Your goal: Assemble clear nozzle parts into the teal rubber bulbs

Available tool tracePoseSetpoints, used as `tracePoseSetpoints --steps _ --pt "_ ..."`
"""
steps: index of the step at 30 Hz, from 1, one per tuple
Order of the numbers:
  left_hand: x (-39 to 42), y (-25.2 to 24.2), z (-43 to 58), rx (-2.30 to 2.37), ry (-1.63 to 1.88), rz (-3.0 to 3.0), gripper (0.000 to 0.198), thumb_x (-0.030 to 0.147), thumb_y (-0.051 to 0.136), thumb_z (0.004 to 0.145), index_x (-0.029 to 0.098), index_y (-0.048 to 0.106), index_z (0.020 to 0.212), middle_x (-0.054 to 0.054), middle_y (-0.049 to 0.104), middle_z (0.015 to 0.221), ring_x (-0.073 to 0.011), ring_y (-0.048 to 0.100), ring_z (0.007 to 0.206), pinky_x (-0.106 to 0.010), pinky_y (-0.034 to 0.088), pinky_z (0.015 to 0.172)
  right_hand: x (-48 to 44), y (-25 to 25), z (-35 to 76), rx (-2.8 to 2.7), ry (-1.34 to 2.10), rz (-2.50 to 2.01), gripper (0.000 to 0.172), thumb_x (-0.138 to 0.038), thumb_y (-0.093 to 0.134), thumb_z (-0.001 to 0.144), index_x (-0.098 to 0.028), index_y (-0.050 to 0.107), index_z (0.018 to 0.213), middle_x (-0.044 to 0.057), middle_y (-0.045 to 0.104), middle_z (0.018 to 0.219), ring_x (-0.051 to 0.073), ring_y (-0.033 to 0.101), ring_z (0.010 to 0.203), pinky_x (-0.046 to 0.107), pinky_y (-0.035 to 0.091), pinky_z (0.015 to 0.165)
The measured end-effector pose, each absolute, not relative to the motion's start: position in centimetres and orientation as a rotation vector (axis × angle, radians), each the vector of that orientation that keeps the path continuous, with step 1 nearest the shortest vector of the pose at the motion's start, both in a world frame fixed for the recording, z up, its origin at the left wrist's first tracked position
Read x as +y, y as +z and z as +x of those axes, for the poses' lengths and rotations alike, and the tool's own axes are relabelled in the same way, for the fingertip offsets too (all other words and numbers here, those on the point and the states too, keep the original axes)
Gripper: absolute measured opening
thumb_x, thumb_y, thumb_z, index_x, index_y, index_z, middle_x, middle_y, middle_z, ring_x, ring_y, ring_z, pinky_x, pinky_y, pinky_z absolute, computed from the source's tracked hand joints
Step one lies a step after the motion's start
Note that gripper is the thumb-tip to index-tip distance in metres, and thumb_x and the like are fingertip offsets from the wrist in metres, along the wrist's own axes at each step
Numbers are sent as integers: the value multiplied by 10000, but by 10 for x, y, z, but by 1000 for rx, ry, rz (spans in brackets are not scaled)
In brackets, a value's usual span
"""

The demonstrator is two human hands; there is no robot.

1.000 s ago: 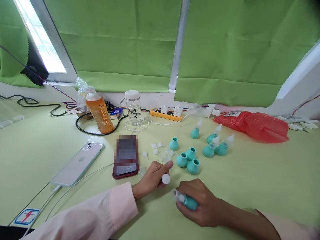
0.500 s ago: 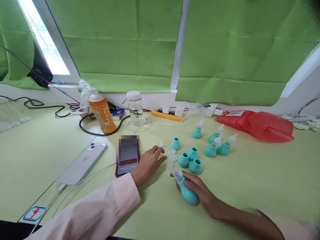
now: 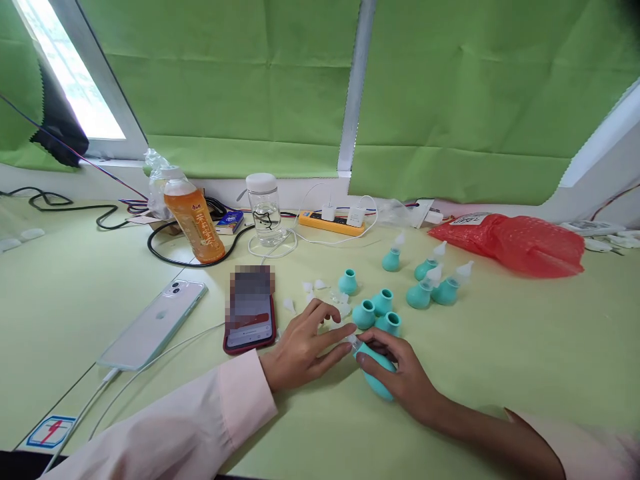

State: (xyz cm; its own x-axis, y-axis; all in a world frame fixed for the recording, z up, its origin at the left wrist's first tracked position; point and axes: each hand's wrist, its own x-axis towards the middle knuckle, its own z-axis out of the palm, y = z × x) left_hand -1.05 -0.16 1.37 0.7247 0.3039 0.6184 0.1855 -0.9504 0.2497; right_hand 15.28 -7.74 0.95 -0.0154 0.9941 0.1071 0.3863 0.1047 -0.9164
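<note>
The right hand (image 3: 407,377) grasps a teal, matte, pear-shaped bulb (image 3: 379,388) at its neck and upper body, the thumb lying across the near side. The bulb is tilted, neck toward the left hand (image 3: 300,348), with a translucent plastic fitting (image 3: 354,343) at its mouth. The left hand has its fingers extended, fingertips at this fitting; whether they pinch it or merely touch it cannot be told.

Just beyond the held bulb, three open-necked teal bulbs (image 3: 364,315) stand upright in a close cluster on the pale yellow-green bench (image 3: 500,360). A fourth open-necked teal bulb (image 3: 347,283) stands slightly farther back. To the right, four teal bulbs fitted with translucent pointed nozzles (image 3: 419,297) rest on the bench, some of them leaning.

Small translucent plastic pieces (image 3: 289,305) lie scattered beyond the left hand; some are partly hidden by it. A red-cased smartphone (image 3: 257,339) lies screen up to the left of that hand. A red bubble-wrap packet (image 3: 537,248) lies at the rear right.
</note>
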Motion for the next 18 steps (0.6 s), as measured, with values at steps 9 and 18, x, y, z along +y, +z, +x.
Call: tracePoseSetpoints --steps 9,18 --pt "-8 12 -5 344 1280 2890 156 86 522 752 121 545 902 -72 531 824 -162 429 774 -262 432 574 -77 9 153 -1692 695 -1471 101 -268 460 758 -175 496 777 -6 522 661 121 482 612 227 414 548" --pt "-7 17 -7 304 1192 2807 88 67 519 751 125 557 805 -51 561 777 -154 438 776 -244 429 583 -78 3 156 -1831 288 -1474 135 -254 493 730 -174 533 831 3 595 666 127 529 565 247 437 545"
